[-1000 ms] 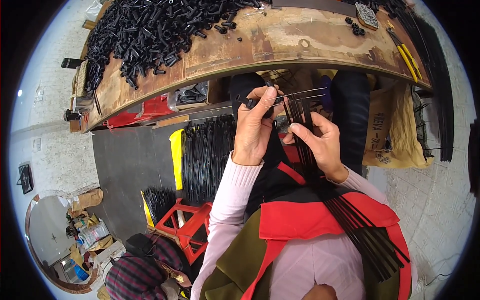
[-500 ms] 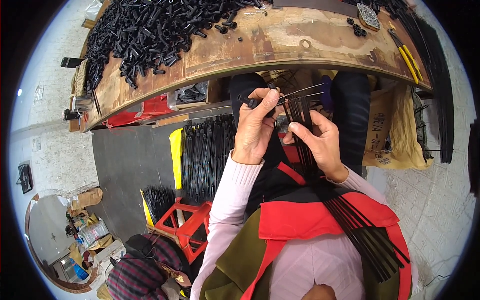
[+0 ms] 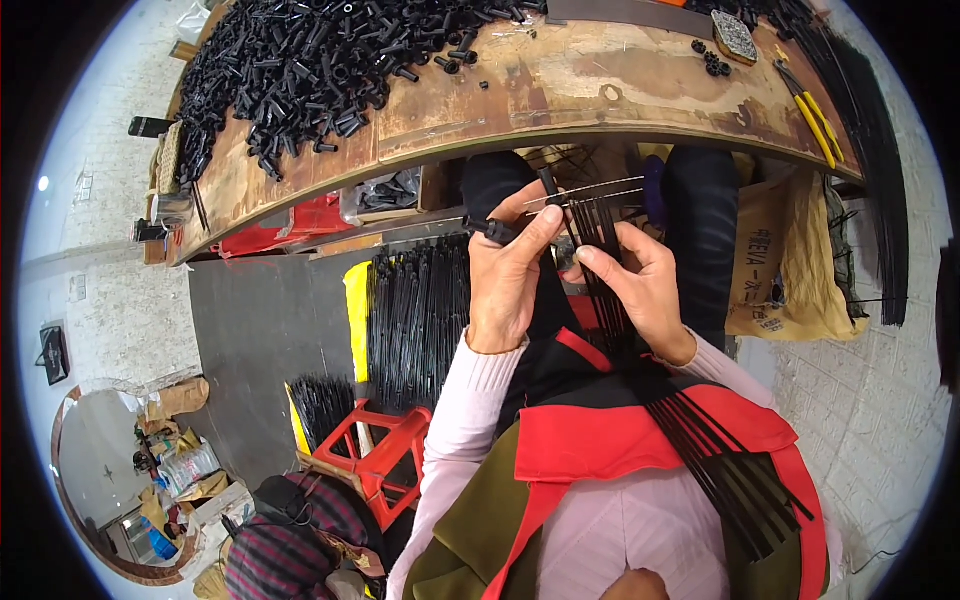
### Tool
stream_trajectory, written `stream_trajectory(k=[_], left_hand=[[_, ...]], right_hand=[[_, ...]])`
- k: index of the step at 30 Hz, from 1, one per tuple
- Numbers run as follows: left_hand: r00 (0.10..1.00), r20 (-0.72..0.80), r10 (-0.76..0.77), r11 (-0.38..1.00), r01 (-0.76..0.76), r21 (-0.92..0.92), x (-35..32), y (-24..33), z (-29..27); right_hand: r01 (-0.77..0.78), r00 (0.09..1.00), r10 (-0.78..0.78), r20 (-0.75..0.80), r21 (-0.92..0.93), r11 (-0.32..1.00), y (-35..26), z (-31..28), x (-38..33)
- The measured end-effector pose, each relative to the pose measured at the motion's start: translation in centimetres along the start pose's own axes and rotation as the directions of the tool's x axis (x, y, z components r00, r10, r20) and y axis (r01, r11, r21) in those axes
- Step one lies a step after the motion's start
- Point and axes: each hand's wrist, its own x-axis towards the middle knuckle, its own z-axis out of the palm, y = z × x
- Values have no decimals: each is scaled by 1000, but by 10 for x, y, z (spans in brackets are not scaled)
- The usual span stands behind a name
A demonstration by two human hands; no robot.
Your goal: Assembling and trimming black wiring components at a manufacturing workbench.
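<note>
My left hand (image 3: 505,275) is closed around black plastic tubular parts that look like umbrella runners. One runner (image 3: 490,231) sticks out on its left side; another runner (image 3: 547,183) stands up past the thumb and fingertips. Gripped in my right hand (image 3: 645,275) is a fan of slim black umbrella ribs (image 3: 604,275), which runs down across my lap and over the red apron edge (image 3: 590,440). Two thin metal wires (image 3: 610,187) extend rightward from the upright runner, above the rib ends. My fingers partly hide where wires, ribs and runner meet.
Ahead, the curved wooden table (image 3: 560,100) holds a heap of black runners (image 3: 290,75), yellow-handled pliers (image 3: 818,125) and a grey block (image 3: 735,37). More black ribs (image 3: 420,320) stand beside a red stool (image 3: 375,455) at left. A brown sack (image 3: 785,270) is at right.
The upright runner shows more plainly above my left fingertips. My left hand has shifted slightly downward, while my right hand keeps its place on the ribs.
</note>
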Motion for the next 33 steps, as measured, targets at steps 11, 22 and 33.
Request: stream_trajectory(k=[11, 22, 33], left_hand=[[997, 69, -28, 1000, 29, -8, 2, -1, 4], [994, 99, -36, 999, 36, 1, 8, -3, 13], [992, 106, -72, 997, 72, 1, 7, -3, 17]], right_hand=[[-98, 995, 98, 14, 2, 995, -20, -7, 3], [-78, 994, 76, 76, 25, 997, -22, -17, 9], [-134, 986, 129, 109, 37, 990, -30, -26, 11]])
